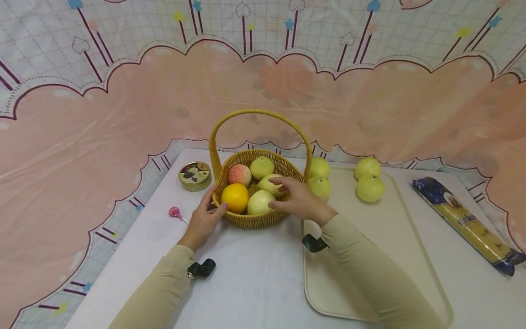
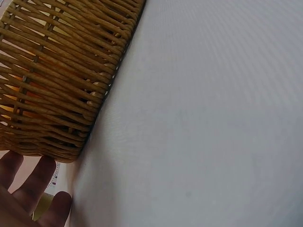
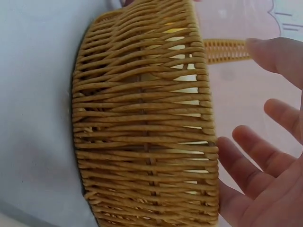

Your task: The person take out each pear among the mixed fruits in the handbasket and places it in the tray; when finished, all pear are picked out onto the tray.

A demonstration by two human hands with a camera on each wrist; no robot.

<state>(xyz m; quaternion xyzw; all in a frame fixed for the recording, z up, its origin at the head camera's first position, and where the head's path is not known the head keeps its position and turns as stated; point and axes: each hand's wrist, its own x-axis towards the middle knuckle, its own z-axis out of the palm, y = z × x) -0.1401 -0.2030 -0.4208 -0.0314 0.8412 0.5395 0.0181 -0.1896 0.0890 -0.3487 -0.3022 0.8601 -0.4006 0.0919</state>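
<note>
A wicker basket (image 1: 250, 221) with a tall arched handle holds an orange (image 1: 234, 198), a reddish peach (image 1: 240, 175) and several pale green, pear-like fruits (image 1: 262, 167). My left hand (image 1: 204, 219) rests against the basket's left end, fingers on the outer side and thumb near the front rim. In the left wrist view, fingertips (image 2: 45, 165) touch the weave. Over the right part of the basket, my right hand (image 1: 302, 199) is spread, its fingers loosely bent by two pale green fruits. Nothing is visible in its grasp in the right wrist view.
A beige tray (image 1: 370, 274) lies to the right, with several pale green fruits (image 1: 370, 188) towards its back. Farther right is a long blue and yellow packet (image 1: 464, 224). A round tin (image 1: 195, 177) and a pink lollipop (image 1: 175, 212) lie left of the basket.
</note>
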